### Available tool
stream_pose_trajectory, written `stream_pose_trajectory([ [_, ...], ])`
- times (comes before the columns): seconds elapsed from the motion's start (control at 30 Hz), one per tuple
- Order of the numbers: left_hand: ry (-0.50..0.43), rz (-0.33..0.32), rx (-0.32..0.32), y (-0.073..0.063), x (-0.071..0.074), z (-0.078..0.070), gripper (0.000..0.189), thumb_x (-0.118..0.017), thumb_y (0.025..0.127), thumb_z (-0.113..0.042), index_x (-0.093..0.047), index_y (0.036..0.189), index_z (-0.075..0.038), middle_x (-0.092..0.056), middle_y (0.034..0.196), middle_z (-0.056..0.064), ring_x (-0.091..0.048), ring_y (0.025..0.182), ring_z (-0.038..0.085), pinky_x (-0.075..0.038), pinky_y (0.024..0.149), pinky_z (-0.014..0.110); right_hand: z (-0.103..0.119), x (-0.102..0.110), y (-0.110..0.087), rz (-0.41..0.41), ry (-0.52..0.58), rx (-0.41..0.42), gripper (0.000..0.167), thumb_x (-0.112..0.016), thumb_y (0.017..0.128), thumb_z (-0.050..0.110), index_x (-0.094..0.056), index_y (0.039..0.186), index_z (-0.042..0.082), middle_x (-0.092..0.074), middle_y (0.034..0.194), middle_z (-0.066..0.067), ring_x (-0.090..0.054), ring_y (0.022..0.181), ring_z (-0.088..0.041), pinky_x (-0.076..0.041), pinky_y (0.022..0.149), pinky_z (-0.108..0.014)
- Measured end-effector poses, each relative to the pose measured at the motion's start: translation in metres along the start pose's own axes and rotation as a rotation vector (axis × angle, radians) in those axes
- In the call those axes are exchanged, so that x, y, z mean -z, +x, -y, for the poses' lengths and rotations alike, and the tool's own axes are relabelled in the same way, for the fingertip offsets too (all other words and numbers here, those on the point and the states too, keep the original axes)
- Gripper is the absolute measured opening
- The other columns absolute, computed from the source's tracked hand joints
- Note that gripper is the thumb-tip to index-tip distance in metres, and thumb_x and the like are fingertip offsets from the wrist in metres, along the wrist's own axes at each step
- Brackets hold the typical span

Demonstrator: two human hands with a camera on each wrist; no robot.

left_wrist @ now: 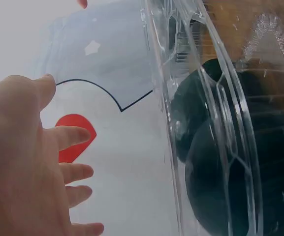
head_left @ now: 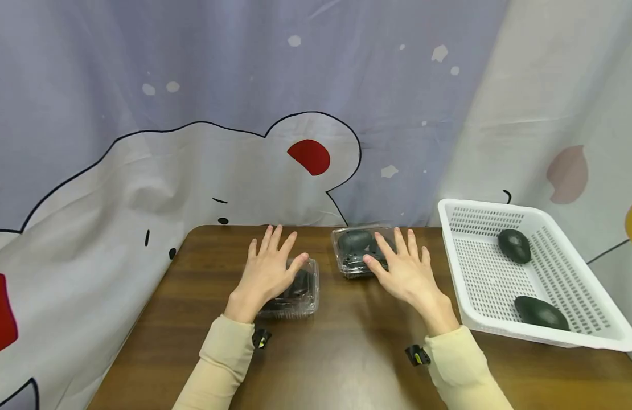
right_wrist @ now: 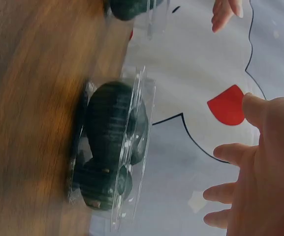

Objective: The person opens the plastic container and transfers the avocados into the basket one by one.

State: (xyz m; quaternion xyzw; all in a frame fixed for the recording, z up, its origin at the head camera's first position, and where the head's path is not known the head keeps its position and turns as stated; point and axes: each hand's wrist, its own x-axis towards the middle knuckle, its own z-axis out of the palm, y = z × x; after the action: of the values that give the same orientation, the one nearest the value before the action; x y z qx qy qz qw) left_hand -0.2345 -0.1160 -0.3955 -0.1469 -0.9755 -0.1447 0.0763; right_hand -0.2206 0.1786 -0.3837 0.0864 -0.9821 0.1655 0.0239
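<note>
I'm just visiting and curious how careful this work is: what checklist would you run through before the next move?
1. Left grip free: ok; fingers spread, holding nothing.
2. Right grip free: ok; fingers spread, holding nothing.
3. Both containers on the table: ok; left container and right container both rest on it.
4. Both containers fastened shut: cannot tell; no catch can be made out in the clear plastic.
5. Left container in full sight of the head camera: not ok; the left grip covers part of it.
6. Basket empty: not ok; a far fruit and a near fruit lie inside.
</note>
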Motion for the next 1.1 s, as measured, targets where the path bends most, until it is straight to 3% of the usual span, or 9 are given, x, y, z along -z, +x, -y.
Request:
stream_pose_trajectory([
  [0.57, -0.075, 0.001, 0.011, -0.019, 0.004, 0.029, 0.074, -0.025, 0.099, -0.066, -0.031, 0.154, -0.017, -0.019, 0.159, 0.016, -0.006, 0.148, 0.031, -0.011, 0.113, 0.061, 0.037, -0.018, -0.004, -0.051, -0.058, 0.136, 0.068, -0.036, 0.098, 0.063, -0.035, 0.153, 0.023, -0.019, 0.158, -0.02, -0.003, 0.146, -0.041, -0.011, 0.109, -0.067],
  [0.77, -0.171, 0.01, 0.054, -0.03, 0.005, 0.043, 0.067, -0.028, 0.102, -0.059, -0.035, 0.152, -0.015, -0.026, 0.157, 0.016, -0.01, 0.147, 0.033, -0.01, 0.112, 0.063, 0.055, -0.029, -0.004, -0.032, -0.048, 0.201, 0.065, -0.035, 0.099, 0.062, -0.037, 0.152, 0.023, -0.02, 0.158, -0.019, -0.002, 0.146, -0.04, -0.011, 0.109, -0.068],
  [1.1, -0.283, 0.029, 0.056, -0.044, -0.002, 0.06, 0.067, -0.027, 0.103, -0.056, -0.035, 0.151, -0.01, -0.026, 0.156, 0.02, -0.011, 0.146, 0.037, -0.013, 0.109, 0.066, 0.069, -0.037, -0.005, -0.023, -0.062, 0.263, 0.062, -0.04, 0.099, 0.059, -0.041, 0.15, 0.024, -0.027, 0.157, -0.016, -0.006, 0.147, -0.038, -0.013, 0.11, -0.066],
])
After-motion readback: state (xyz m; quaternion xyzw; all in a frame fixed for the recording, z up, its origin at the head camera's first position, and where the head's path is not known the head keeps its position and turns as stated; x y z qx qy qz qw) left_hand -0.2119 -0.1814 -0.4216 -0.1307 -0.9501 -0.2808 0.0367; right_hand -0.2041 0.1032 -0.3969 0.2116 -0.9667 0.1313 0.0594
